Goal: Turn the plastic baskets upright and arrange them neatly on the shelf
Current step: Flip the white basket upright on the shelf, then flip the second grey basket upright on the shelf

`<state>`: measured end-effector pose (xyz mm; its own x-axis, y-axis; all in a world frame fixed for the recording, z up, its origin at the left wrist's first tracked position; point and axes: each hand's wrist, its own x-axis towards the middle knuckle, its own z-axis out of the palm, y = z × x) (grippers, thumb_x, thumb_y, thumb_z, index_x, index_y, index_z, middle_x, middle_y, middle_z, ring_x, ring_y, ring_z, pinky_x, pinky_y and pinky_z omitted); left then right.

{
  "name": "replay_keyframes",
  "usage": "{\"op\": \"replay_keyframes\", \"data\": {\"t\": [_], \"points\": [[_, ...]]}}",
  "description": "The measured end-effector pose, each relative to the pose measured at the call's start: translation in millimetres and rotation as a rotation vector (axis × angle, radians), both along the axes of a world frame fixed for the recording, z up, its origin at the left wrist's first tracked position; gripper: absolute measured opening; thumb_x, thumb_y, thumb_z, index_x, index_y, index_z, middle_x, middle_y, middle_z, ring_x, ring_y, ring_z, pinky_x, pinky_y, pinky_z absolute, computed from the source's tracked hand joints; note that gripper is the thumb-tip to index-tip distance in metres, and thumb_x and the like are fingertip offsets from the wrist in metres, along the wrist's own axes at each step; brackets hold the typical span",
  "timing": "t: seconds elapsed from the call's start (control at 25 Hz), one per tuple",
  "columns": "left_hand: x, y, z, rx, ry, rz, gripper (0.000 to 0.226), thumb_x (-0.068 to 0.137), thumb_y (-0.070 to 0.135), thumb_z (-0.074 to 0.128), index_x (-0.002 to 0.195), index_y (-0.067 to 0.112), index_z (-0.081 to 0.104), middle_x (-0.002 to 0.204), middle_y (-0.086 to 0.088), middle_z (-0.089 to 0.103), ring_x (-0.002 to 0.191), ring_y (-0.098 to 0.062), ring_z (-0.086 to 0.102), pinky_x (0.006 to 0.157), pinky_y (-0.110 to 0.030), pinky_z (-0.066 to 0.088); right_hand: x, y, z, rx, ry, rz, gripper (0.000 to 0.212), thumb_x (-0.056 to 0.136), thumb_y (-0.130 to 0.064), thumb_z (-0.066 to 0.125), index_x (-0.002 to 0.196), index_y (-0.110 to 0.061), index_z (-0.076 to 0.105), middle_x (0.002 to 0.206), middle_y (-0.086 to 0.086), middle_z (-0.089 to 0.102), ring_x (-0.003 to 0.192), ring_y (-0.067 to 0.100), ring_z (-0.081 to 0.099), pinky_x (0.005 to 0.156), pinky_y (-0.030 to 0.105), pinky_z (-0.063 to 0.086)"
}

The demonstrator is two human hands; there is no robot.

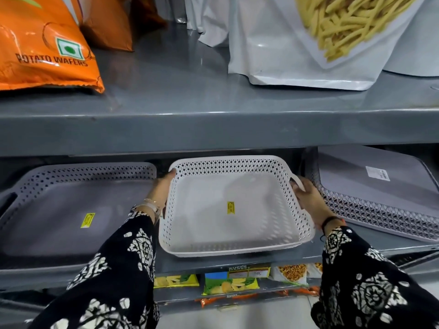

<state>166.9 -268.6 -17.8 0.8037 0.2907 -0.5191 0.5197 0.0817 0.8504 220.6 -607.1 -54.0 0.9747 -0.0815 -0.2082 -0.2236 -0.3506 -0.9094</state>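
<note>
Centrally, a white perforated rectangular plastic basket (228, 207) is shown upright on the grey metal shelf (237, 260), held between both hands. The left hand (164, 184) is closed on its left rim, the right hand (308, 198) on its right handle; both patterned sleeves are extended forward. The opening faces upward, and the long axis runs front to back. A grey perforated basket (71, 210) lies just beside.

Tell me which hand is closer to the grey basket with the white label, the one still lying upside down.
Right. The right hand grips the white basket beside the upside-down grey basket; the left hand holds the white basket's far side.
</note>
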Motion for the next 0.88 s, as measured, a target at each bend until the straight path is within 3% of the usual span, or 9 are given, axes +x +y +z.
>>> {"op": "replay_keyframes", "data": {"t": [0.04,0.12,0.16,0.24,0.32,0.44,0.6,0.72,0.88], "points": [[5,-4,1,0.109,0.000,0.008,0.075,0.086,0.055,0.045,0.141,0.007,0.027,0.150,-0.015,0.033,0.137,-0.032,0.033,0.116,-0.044,0.025,2,1,1,-0.044,-0.012,0.003,0.042,0.090,-0.029,0.047,0.130,-0.020,0.041,0.108,0.008,0.061,0.083,0.025,0.059,0.069,0.038,0.050],[14,-14,9,0.413,0.005,0.001,0.070,0.090,0.046,0.045,0.141,0.003,0.024,0.151,-0.018,0.030,0.138,-0.034,0.031,0.114,-0.042,0.028,4,5,12,-0.061,-0.072,0.025,0.050,0.090,-0.025,0.049,0.136,-0.017,0.032,0.129,0.010,0.052,0.108,0.026,0.054,0.090,0.043,0.046],[19,-22,15,0.552,-0.009,-0.027,0.069,0.090,0.043,0.045,0.141,0.001,0.025,0.150,-0.020,0.030,0.137,-0.035,0.032,0.115,-0.042,0.031,5,5,20,-0.062,-0.118,0.036,0.052,0.090,-0.023,0.049,0.138,-0.013,0.029,0.140,0.011,0.044,0.123,0.025,0.046,0.102,0.040,0.037],[29,-41,28,0.733,-0.068,-0.099,0.065,0.090,0.040,0.045,0.139,0.000,0.029,0.148,-0.022,0.034,0.135,-0.036,0.034,0.114,-0.041,0.032,7,0,39,-0.069,-0.196,0.035,0.051,0.091,-0.020,0.048,0.138,-0.008,0.029,0.146,0.012,0.036,0.134,0.023,0.035,0.107,0.029,0.026],[37,-66,33,0.722,-0.134,-0.167,0.064,0.091,0.039,0.046,0.140,0.002,0.028,0.148,-0.023,0.034,0.134,-0.037,0.035,0.113,-0.040,0.032,6,-16,56,-0.068,-0.244,-0.041,0.048,0.092,-0.021,0.047,0.136,-0.006,0.034,0.143,0.012,0.041,0.132,0.024,0.038,0.104,0.026,0.027],[50,-111,36,0.619,-0.188,-0.225,0.063,0.090,0.037,0.048,0.141,0.005,0.027,0.147,-0.021,0.035,0.134,-0.036,0.036,0.113,-0.040,0.033,-4,-60,68,-0.102,-0.290,-0.180,0.047,0.093,-0.025,0.045,0.135,-0.007,0.036,0.142,0.014,0.043,0.130,0.027,0.040,0.110,0.036,0.031],[69,-190,40,0.488,-0.275,-0.270,0.050,0.089,0.032,0.051,0.128,0.001,0.043,0.135,-0.023,0.051,0.122,-0.036,0.049,0.103,-0.038,0.040,-9,-135,72,-0.197,-0.288,-0.359,0.045,0.095,-0.026,0.040,0.133,-0.004,0.038,0.139,0.020,0.045,0.128,0.031,0.042,0.105,0.035,0.032],[87,-252,42,0.396,-0.346,-0.301,0.044,0.091,0.025,0.052,0.123,-0.003,0.046,0.133,-0.023,0.052,0.121,-0.035,0.050,0.103,-0.040,0.040,4,-198,69,-0.273,-0.271,-0.428,0.048,0.093,-0.033,0.039,0.131,-0.002,0.041,0.136,0.025,0.047,0.125,0.038,0.042,0.101,0.038,0.033],[116,-312,35,0.340,-0.370,-0.292,0.038,0.092,0.018,0.051,0.125,0.001,0.053,0.138,-0.014,0.051,0.128,-0.025,0.046,0.104,-0.027,0.034,38,-277,55,-0.282,-0.142,-0.436,0.043,0.096,-0.028,0.033,0.122,0.003,0.047,0.131,0.031,0.048,0.121,0.044,0.043,0.097,0.040,0.035]]}}
